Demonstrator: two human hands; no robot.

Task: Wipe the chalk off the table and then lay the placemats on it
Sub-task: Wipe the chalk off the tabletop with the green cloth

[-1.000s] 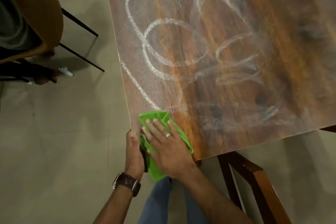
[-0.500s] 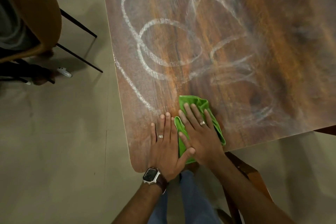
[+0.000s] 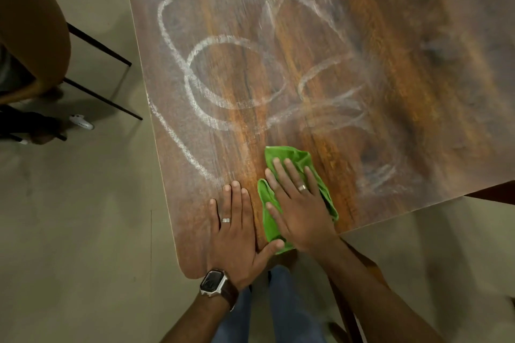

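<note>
A person's right hand (image 3: 299, 207) lies flat, fingers straight and slightly spread, pressing a crumpled green cloth (image 3: 295, 172) onto the wooden table (image 3: 418, 92) near its front edge, a ring visible on one finger. Just beside the cloth, toward the table's near corner, the left hand (image 3: 237, 234) rests palm down on the bare wood, fingers straight and close together, its thumb stretched out to touch the cloth's lower edge; it too wears a ring, and a dark-strapped wristwatch (image 3: 216, 284) sits on the wrist at the table's edge. Beyond the cloth, white chalk lines (image 3: 195, 86) loop across the tabletop in large rounded shapes, crisp on the half farther from the cloth's right side and smeared into pale streaks (image 3: 373, 175) on the other. Below the table's near edge, blue trousers (image 3: 278, 312) show between the forearms. Off the table's left side, on the pale tiled floor (image 3: 83, 231), stands a chair (image 3: 33, 22) with a tan curved back and thin black legs. No placemats appear on the table.
</note>
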